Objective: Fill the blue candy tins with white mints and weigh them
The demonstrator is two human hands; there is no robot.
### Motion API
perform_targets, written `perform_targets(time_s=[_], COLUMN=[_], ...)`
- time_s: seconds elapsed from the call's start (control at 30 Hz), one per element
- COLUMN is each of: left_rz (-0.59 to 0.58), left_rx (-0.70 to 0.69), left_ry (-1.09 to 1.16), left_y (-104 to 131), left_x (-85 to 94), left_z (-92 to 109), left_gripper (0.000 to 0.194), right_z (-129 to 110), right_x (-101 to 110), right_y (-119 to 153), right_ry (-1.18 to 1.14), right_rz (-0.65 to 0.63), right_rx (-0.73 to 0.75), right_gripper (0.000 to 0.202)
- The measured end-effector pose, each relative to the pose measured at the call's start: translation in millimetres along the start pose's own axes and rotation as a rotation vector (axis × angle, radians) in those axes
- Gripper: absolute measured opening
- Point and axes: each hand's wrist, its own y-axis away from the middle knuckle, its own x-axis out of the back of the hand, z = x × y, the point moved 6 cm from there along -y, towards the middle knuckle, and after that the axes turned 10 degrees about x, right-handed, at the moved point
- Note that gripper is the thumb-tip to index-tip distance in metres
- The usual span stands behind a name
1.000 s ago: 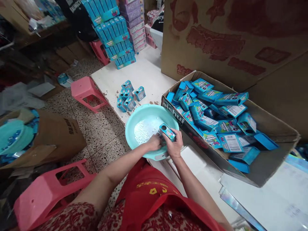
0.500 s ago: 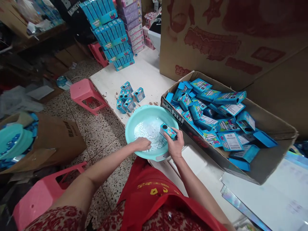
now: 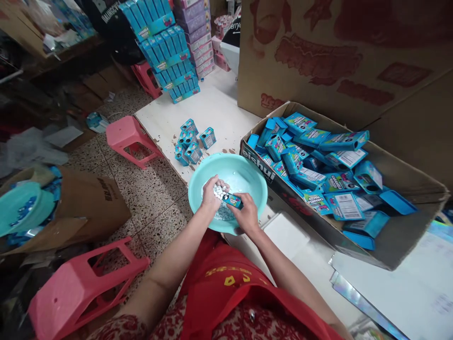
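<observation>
Inside a turquoise basin (image 3: 253, 182), my left hand (image 3: 211, 197) is cupped around a heap of small white candies (image 3: 218, 190). My right hand (image 3: 247, 212) grips a small blue box (image 3: 232, 200), tilted so that its round-holed end meets the candies in the left palm. More white candies (image 3: 223, 215) lie at the bottom of the basin beneath both hands. Several small blue boxes (image 3: 194, 153) of the same kind stand on the white table just beyond the basin's far left rim.
An open carton (image 3: 348, 252) full of blue boxes stands right of the basin, before a big cardboard box (image 3: 304, 56). Stacked blue display packs (image 3: 173, 61) rise at the table's far end. Pink stools (image 3: 127, 137) and a carton with a basin (image 3: 92, 203) are left.
My left hand has come up from the candies with a handful and turned palm up. The blue box in my right hand has moved left and down to meet it.
</observation>
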Motion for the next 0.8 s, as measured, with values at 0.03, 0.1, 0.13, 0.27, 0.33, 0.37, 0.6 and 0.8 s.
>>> perform_targets(time_s=[0.03, 0.1, 0.13, 0.27, 0.33, 0.37, 0.6, 0.8], left_rz=[0.016, 0.051, 0.067, 0.140, 0.195, 0.212, 0.165, 0.120], left_rx=[-0.037, -0.115, -0.144, -0.180, -0.210, -0.230, -0.293, -0.244], left_ry=[0.004, -0.016, -0.024, -0.071, -0.107, -0.121, -0.159, -0.129], left_y=[1.7, 4.6, 5.7, 8.1, 10.1, 11.2, 10.7, 9.7], left_x=[-1.7, -2.9, -2.8, -2.5, -2.7, -3.5, -15.9, -24.6], left_z=[-0.2, 0.7, 1.4, 3.8, 5.9, 6.9, 6.2, 4.2], left_gripper=[0.035, 0.035, 0.036, 0.040, 0.040, 0.040, 0.041, 0.042], right_z=[-1.4, -3.4, -4.1, -7.2, -9.9, -11.6, -19.8, -12.3], right_x=[-1.6, -2.4, -1.9, 1.6, 3.1, 3.9, 9.9, 12.9], right_y=[0.3, 0.6, 0.5, -0.5, -1.1, -1.3, -4.5, -6.2], right_ry=[-0.006, -0.023, -0.032, -0.048, -0.050, -0.049, -0.015, -0.100], right_rz=[-0.004, 0.002, 0.009, 0.033, 0.041, 0.045, 0.035, 0.068], right_rx=[0.001, 0.000, 0.000, 0.008, 0.017, 0.025, 0.076, 0.017], right_gripper=[0.027, 0.026, 0.026, 0.027, 0.027, 0.027, 0.029, 0.027])
